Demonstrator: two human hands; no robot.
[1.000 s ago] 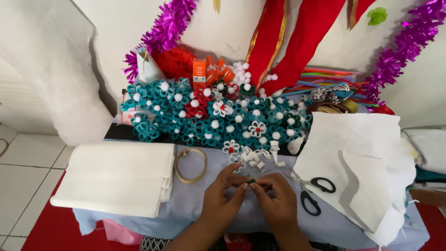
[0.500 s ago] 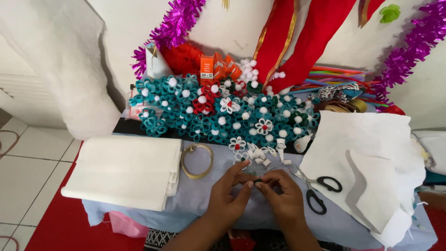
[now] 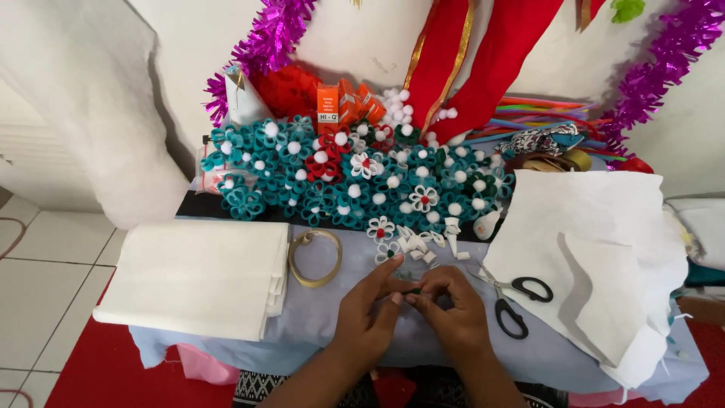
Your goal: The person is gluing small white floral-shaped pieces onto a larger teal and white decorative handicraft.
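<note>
My left hand (image 3: 368, 312) and my right hand (image 3: 450, 310) meet fingertip to fingertip over the pale blue table cloth (image 3: 325, 317). Between the fingertips is pinched a tiny dark green piece (image 3: 411, 288), mostly hidden by the fingers. Just beyond the hands lie several small white folded petal pieces (image 3: 423, 243) and a white felt flower (image 3: 381, 229). Behind those spreads a large heap of teal, red and white felt flowers (image 3: 340, 177) with white pompom centres.
Black-handled scissors (image 3: 512, 297) lie right of my hands. A gold ring (image 3: 315, 258) lies to the left, next to a folded stack of white felt (image 3: 198, 276). Cut white felt sheets (image 3: 604, 249) cover the right side. Orange glue boxes (image 3: 341, 102), tinsel and red ribbons stand behind.
Both hands stay together at the same spot, fingers shifting slightly on the small piece. The camera has tilted a little, so the scene sits lower in view.
</note>
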